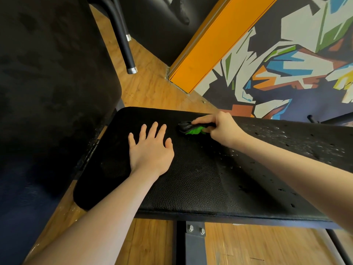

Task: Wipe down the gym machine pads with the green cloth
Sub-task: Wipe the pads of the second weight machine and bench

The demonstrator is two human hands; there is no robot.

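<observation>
L hand lies flat on the black pad, fingers straight & spread, palm down, holding nothing. R hand sits further back near the pad's far edge, fingers curled round a bunched green cloth; a dark part of the bundle sticks out to the left of the green, can't tell if it's the same cloth or sth else. Cloth touches the pad surface, just beside the L hand's fingertips. Pad's right part has pale specks & small holes. Metal frame w/ bolts under the pad's near edge, wood floor below. Another dark pad stands at left, painted wall behind
</observation>
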